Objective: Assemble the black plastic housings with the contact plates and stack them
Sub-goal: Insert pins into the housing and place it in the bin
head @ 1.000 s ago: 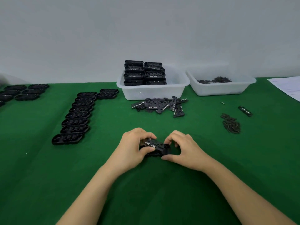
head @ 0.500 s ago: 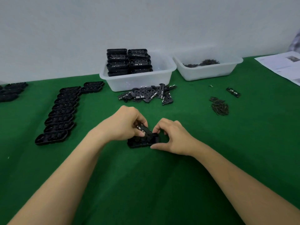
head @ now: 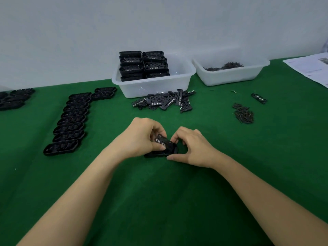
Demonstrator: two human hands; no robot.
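A black plastic housing lies on the green table in front of me. My left hand pinches a black contact plate with small metal tabs and holds it tilted over the housing. My right hand grips the housing's right end, thumb along its front edge. A row of empty housings runs along the left. Loose contact plates are heaped before a white bin that holds stacked assembled housings.
A second white bin at the back right holds small dark metal parts. A pile of the same parts and a single plate lie to the right. More housings sit far left. Papers lie at the far right.
The plate in my left hand has tipped up steeper over the housing. My head has shifted, so the bins and rows sit differently in view.
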